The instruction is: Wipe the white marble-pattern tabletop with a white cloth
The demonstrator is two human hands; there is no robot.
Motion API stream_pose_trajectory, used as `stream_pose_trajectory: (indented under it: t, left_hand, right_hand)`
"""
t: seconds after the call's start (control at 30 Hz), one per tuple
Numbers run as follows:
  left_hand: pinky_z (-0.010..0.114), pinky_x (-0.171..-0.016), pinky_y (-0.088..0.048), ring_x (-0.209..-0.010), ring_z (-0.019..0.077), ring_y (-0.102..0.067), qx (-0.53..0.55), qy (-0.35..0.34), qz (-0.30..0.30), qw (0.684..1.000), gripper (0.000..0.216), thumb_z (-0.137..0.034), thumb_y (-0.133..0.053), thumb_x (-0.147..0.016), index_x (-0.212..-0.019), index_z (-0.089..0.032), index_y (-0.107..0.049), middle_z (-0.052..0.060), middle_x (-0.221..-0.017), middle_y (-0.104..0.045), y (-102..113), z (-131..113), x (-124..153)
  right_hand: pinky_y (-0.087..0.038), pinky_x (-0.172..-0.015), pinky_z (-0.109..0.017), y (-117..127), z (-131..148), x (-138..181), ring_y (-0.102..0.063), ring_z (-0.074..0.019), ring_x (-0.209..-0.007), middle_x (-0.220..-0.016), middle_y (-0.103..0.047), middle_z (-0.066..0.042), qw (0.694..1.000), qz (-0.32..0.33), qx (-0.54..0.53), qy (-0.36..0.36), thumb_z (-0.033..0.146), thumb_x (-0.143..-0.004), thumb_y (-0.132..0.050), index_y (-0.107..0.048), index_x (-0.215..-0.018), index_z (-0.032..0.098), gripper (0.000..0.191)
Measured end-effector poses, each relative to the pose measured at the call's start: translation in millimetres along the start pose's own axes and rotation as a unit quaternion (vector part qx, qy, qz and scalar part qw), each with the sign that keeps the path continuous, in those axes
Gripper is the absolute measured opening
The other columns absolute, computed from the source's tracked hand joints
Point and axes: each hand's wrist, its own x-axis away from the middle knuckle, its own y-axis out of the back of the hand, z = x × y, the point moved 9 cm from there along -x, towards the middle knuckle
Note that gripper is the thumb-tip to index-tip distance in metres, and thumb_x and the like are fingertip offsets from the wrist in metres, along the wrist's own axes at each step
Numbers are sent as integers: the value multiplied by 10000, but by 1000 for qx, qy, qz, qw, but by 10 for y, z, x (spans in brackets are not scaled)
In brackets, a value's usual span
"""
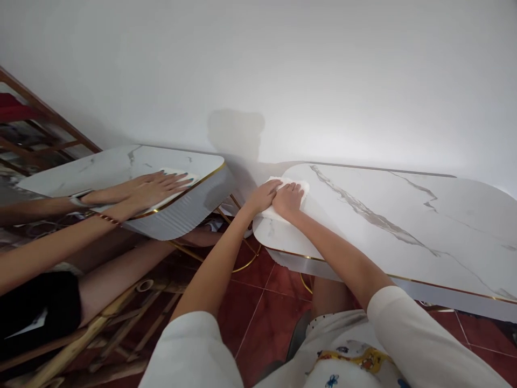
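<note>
A folded white cloth (276,214) lies near the rounded left corner of a white marble-patterned table top (355,199). My left hand (264,196) presses on the cloth's left part, its fingers close together and reaching to the other hand. Right beside it, my right hand (288,200) bears down on the cloth with bent fingers gripping it. The two hands touch. The cloth's underside and part of its middle are hidden beneath them.
Another person's hands (161,187) rest on a white cloth on a second marble-patterned table (109,161) at left. A gap with red floor tiles (262,302) separates the tables. A bamboo seat (117,328) is at lower left, and a white wall (323,81) stands behind.
</note>
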Motion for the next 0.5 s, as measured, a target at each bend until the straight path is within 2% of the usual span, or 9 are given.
stream_pose_trajectory:
  t: [0.17,0.3,0.5]
  left_hand:
    - [309,-1182,-297,-1383,173,-429,3,-12,-15,1000,540,-251,-272,-905,-1368,-121,-520,83,-1491,-493,-56,111,-342]
    - [325,-1189,-290,-1391,161,-419,12,-1,-6,1000,534,-222,-274,-901,-1368,-147,-522,61,-1497,-491,-107,183,-619]
    - [327,-1191,-291,-1396,156,-414,15,1,-21,1000,518,-225,-284,-909,-1361,-155,-527,57,-1496,-493,-161,233,-1019]
  right_hand:
    - [-217,-1111,-590,-34,-78,-344,-310,-410,-1413,-1492,-396,-326,1000,-13,-5,19,219,-971,-342,-409,-1416,-70,535]
    - [-204,-1135,-532,-31,-154,-594,-308,-403,-1418,-1492,-392,-332,999,-16,11,28,232,-977,-313,-403,-1393,-121,553]
    - [-226,-1128,-522,-29,-319,-989,-325,-379,-1413,-1481,-425,-306,999,-28,9,22,229,-979,-307,-432,-1390,-74,526]
